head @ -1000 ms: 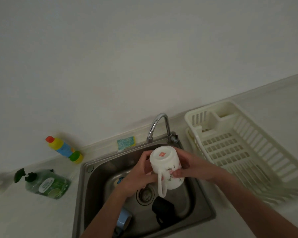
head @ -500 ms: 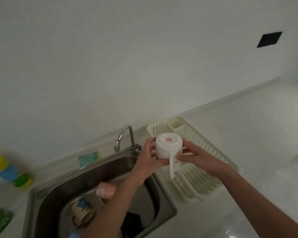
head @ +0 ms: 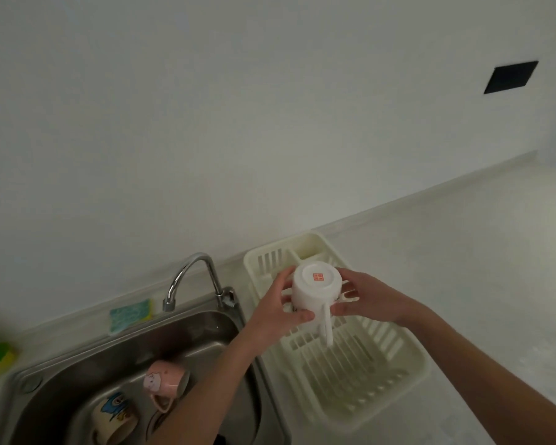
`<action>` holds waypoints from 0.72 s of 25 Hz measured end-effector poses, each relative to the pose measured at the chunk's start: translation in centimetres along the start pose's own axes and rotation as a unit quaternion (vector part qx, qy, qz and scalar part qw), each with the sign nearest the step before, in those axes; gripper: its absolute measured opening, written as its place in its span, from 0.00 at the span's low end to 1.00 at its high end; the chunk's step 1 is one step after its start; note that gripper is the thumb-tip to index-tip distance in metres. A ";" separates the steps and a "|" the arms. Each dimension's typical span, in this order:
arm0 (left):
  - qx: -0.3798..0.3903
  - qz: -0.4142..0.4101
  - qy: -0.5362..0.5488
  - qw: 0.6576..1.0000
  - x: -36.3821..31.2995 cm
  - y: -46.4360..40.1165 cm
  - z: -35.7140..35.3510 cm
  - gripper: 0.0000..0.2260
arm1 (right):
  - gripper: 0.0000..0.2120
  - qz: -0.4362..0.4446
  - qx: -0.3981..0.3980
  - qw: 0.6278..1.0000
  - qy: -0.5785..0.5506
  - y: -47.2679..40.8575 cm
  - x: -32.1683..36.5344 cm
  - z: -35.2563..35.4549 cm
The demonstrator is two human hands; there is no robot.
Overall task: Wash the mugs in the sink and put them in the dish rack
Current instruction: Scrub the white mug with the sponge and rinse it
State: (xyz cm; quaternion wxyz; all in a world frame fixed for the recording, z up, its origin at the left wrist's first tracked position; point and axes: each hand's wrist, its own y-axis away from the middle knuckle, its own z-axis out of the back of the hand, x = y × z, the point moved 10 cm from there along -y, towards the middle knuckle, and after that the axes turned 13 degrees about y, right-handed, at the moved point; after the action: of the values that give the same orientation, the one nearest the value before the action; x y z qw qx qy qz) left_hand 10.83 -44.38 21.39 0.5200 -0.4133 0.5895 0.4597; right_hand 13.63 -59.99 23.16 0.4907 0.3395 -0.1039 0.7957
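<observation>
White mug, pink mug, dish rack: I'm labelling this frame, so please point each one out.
white mug (head: 315,289), head view, upturned base.
pink mug (head: 161,382), head view, side wall.
dish rack (head: 421,374), head view, right rim.

A dim, evenly lit kitchen view with a grey-green cast and no visible lamp or window. The wall (head: 206,107) fills the upper frame as a flat, murky grey, darkest toward the upper left corner. Shadows are soft and faint. The brightest spots are the upturned base of the white mug (head: 316,284) near the centre and thin glints along the curved tap (head: 193,274); the steel sink (head: 61,374) at lower left carries dull, smeared reflections. Wide-angle distortion bends the counter edge (head: 430,200) and stretches the forearms at the bottom. Detail is soft overall, and the far left edge is blurred.
</observation>
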 end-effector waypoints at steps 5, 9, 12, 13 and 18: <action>-0.075 0.017 -0.028 0.997 3.5 -5.3 -1.2 0.37 | 0.40 0.018 0.059 0.997 0.049 -5.6 -6.5 1.2; -0.149 0.056 -0.023 0.987 6.3 -8.0 -1.6 0.36 | 0.40 0.051 0.110 0.986 0.113 -9.7 -9.6 0.6; -0.213 0.066 -0.026 0.975 8.6 -8.8 -1.8 0.38 | 0.45 0.085 0.084 0.958 0.259 -12.3 -10.6 0.5; -0.235 0.071 -0.026 0.969 9.2 -8.9 -1.8 0.38 | 0.46 0.095 0.082 0.948 0.291 -13.0 -10.7 0.4; -0.286 0.084 -0.048 0.953 11.0 -10.1 -1.7 0.35 | 0.46 0.090 0.106 0.917 0.374 -15.3 -11.4 -0.5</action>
State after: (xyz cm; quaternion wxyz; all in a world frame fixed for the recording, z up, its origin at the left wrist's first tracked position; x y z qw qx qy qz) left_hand 18.92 -48.51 9.44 0.3671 -0.4714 0.4398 0.6705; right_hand 29.68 -60.27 12.84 0.3812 0.0563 0.1417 0.9118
